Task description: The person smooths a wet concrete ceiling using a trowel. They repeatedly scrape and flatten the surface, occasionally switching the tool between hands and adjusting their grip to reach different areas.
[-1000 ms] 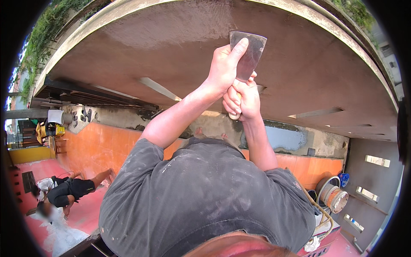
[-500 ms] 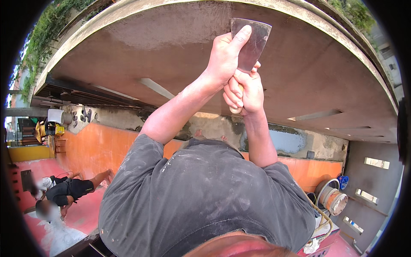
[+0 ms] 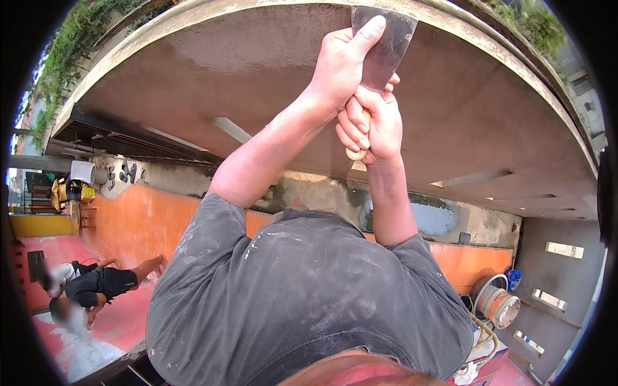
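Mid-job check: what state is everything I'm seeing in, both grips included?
Dark metal trapezoid-bladed scraper with pale rounded handle: held blade-up.
Left grip, bare hand: closed on the scraper, thumb laid flat on its face.
Right grip, bare hand: closed around the handle.
Broad brown wall: shiny at upper left, perhaps damp.
Dark grey short-sleeved T-shirt: worn, pale smudges.
Co-worker in dark clothes: bent over.

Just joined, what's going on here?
A person holds a broad-bladed scraper in both hands, arms stretched out. The right grip is wrapped around its handle; the left grip holds the blade, thumb flat on its face. The blade is up by the pale edge of a brown wall; contact can't be judged. Off to the left, another person in dark clothes bends over.
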Demonstrator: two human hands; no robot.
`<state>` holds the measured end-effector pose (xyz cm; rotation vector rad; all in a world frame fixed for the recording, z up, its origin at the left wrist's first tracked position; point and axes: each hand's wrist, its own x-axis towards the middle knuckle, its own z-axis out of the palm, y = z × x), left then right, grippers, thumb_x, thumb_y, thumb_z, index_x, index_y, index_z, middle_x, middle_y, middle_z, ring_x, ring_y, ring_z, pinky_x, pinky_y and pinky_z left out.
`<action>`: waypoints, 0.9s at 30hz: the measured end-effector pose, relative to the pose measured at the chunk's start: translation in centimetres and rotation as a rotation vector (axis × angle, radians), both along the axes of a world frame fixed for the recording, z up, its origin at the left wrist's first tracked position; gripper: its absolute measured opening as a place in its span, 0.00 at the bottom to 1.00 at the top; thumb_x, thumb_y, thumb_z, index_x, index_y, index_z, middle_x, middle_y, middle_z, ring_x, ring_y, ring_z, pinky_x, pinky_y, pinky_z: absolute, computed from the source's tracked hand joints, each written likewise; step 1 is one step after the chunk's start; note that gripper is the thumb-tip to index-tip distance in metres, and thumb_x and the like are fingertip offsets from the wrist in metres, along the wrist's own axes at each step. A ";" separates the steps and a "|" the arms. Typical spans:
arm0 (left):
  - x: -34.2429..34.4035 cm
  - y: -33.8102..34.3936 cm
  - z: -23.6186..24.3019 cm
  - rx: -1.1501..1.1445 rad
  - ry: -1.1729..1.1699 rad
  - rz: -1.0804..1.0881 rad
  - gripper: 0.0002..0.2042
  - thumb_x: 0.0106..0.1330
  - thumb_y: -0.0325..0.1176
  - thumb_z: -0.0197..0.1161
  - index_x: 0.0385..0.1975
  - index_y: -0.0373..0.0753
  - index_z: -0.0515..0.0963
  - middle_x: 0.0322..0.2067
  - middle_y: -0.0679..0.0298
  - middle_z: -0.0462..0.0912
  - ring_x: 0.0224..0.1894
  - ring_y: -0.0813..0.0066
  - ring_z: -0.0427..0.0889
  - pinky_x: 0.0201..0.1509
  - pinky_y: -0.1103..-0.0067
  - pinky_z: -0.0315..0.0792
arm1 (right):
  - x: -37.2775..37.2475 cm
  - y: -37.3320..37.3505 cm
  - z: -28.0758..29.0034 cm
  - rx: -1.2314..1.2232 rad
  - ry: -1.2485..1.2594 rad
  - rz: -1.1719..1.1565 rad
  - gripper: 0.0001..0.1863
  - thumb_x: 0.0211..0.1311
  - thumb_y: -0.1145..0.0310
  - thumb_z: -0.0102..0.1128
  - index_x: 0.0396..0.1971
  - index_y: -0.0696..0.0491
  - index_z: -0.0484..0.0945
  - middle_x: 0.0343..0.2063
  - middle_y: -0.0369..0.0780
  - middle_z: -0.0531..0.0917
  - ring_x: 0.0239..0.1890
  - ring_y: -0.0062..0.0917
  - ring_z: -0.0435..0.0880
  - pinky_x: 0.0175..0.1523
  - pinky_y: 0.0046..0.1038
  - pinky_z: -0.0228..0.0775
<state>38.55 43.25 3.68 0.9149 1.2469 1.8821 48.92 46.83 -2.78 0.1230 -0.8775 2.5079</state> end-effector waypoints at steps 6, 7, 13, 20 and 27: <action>-0.2 0.2 -0.7 0.021 -0.021 0.009 0.24 0.78 0.55 0.61 0.39 0.34 0.80 0.26 0.60 0.85 0.23 0.72 0.86 0.26 0.75 0.82 | 0.1 -0.7 0.5 -0.058 -0.032 -0.021 0.18 0.79 0.73 0.46 0.23 0.55 0.68 0.10 0.35 0.65 0.04 0.20 0.60 0.08 0.24 0.55; -0.2 0.3 0.3 0.020 -0.004 0.019 0.24 0.78 0.55 0.60 0.39 0.34 0.80 0.26 0.58 0.85 0.23 0.72 0.86 0.26 0.75 0.83 | -0.1 -0.2 1.4 -0.014 -0.026 -0.022 0.18 0.79 0.73 0.46 0.23 0.55 0.68 0.10 0.35 0.65 0.05 0.19 0.60 0.09 0.24 0.55; 1.0 -2.8 -2.5 0.029 -0.119 -0.058 0.24 0.83 0.53 0.54 0.38 0.34 0.78 0.27 0.59 0.86 0.25 0.73 0.88 0.30 0.76 0.84 | 2.0 -1.4 -1.1 0.123 -0.088 0.037 0.12 0.79 0.74 0.47 0.29 0.57 0.69 0.10 0.35 0.65 0.05 0.19 0.62 0.10 0.24 0.55; 1.1 -8.7 -9.4 0.039 -0.325 -0.065 0.22 0.84 0.49 0.54 0.42 0.33 0.80 0.30 0.56 0.89 0.30 0.73 0.89 0.36 0.75 0.84 | 2.9 -5.1 -5.6 -0.035 -0.221 0.246 0.10 0.80 0.66 0.49 0.37 0.55 0.68 0.12 0.36 0.66 0.06 0.19 0.62 0.09 0.23 0.57; 0.8 -11.9 -11.8 -0.003 -0.278 0.013 0.18 0.84 0.43 0.54 0.44 0.31 0.78 0.35 0.57 0.89 0.36 0.74 0.89 0.43 0.77 0.83 | 1.4 -6.3 -7.7 0.002 -0.222 0.290 0.04 0.81 0.69 0.49 0.47 0.52 0.68 0.13 0.37 0.68 0.06 0.20 0.63 0.10 0.23 0.59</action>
